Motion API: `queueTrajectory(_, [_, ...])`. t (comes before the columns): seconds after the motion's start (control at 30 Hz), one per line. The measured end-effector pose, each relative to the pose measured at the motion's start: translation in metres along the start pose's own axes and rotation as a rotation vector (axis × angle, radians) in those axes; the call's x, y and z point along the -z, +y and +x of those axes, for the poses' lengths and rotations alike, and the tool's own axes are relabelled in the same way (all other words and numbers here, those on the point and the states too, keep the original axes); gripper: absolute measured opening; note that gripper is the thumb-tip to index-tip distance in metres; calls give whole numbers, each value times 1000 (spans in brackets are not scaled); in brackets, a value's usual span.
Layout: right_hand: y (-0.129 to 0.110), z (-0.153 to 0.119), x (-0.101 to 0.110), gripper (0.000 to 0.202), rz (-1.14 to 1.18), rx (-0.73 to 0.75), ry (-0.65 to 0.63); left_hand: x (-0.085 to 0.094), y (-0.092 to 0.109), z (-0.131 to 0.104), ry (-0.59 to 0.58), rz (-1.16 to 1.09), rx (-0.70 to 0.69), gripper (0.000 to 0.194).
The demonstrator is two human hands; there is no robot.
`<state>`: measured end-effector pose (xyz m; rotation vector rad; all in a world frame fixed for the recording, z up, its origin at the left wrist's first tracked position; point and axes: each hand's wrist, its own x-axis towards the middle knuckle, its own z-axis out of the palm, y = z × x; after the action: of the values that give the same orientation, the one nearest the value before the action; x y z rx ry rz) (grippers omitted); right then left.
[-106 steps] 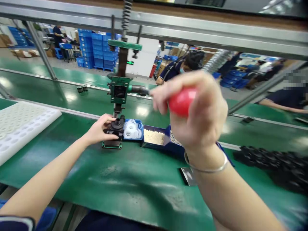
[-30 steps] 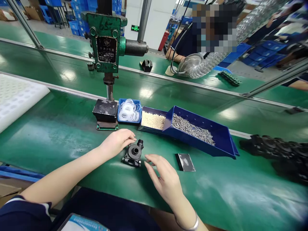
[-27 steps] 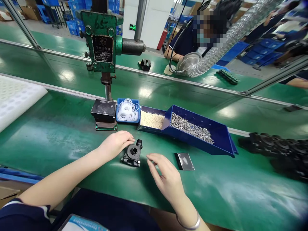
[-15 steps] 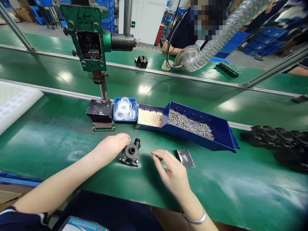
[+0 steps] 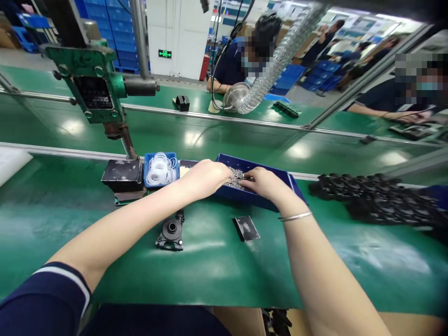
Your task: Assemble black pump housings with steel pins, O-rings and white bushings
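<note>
My left hand [image 5: 212, 177] reaches over the left end of the dark blue bin [image 5: 276, 201], its fingers curled down among the metal pins [image 5: 235, 177]. Its fingertips are mostly hidden, and what they hold cannot be made out. From the right, my right hand [image 5: 264, 184] reaches into the same bin, thumb and fingers pinched at the pins. Any pin between them is too small to make out. Nearer to me, a black plastic housing [image 5: 171, 228] with a round central hole lies on the green bench, apart from both hands and partly below my left forearm.
A blue tray [image 5: 162, 185] holds white rings, beside a bin of cream-coloured pieces [image 5: 184, 171] partly covered by my left hand. A green press [image 5: 86, 86] stands at left. A small black block [image 5: 247, 228] lies in front; black parts [image 5: 378, 200] are piled at right. Co-workers sit beyond.
Both hands have moved forward from beside the black housing into the bin of metal pins. The housing stays on the bench. The camera view has shifted to the right and up.
</note>
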<state>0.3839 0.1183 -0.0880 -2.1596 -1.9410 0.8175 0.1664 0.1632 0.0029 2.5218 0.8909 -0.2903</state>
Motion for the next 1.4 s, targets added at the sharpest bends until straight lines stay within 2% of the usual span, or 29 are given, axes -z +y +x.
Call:
queueTrajectory(0.07, [1, 10, -3, 16, -13, 14, -19, -7, 10, 41, -66, 18, 1, 39])
queueTrajectory(0.13, [0, 10, -6, 15, 8, 4, 8, -15, 15, 71, -111, 19, 31, 29])
queueTrajectory(0.23, [3, 3, -9, 17, 61, -31, 23, -23, 14, 94, -160, 1, 65, 21])
queueTrajectory(0.33, [9, 0, -10, 18, 107, -76, 45, -24, 11, 96, -181, -28, 82, 16])
queueTrajectory(0.43, [15, 2, -13, 23, 130, -120, 74, -21, 9, 89, -155, -60, 82, 12])
queueTrajectory(0.6, [21, 1, -19, 19, 145, -70, 144, -19, 8, 74, 49, -149, 22, 31])
queueTrajectory(0.67, [21, 0, -19, 20, 175, -62, 167, -16, 7, 67, 93, -194, 1, 35])
queueTrajectory(0.77, [17, -2, -16, 18, 246, -114, 216, -5, 3, 46, 154, -287, -14, 30])
queueTrajectory(0.83, [16, -2, -15, 15, 291, -160, 217, 4, -2, 22, 220, -354, 24, 21])
queueTrajectory(0.97, [19, 2, -17, 15, 371, -132, 215, 20, -18, -47, 250, -447, 190, 17])
queueTrajectory(1.03, [20, 1, -17, 22, 406, -124, 275, 22, -25, -86, 253, -495, 301, 15])
queueTrajectory(1.13, [7, -12, -12, 21, 401, -104, 503, 13, -31, -138, 251, -578, 464, 13])
queueTrajectory(1.2, [-15, -31, -9, 23, 413, -13, 631, -2, -31, -165, 246, -649, 545, 13])
queueTrajectory(1.23, [-29, -43, -10, 24, 451, 55, 646, -11, -30, -176, 254, -686, 583, 14])
queueTrajectory(1.3, [-60, -66, -18, 22, 619, 193, 558, -28, -28, -193, 280, -748, 643, 17])
queueTrajectory(1.4, [-104, -91, -45, 14, 790, 383, 338, -44, -24, -206, 334, -778, 663, 22])
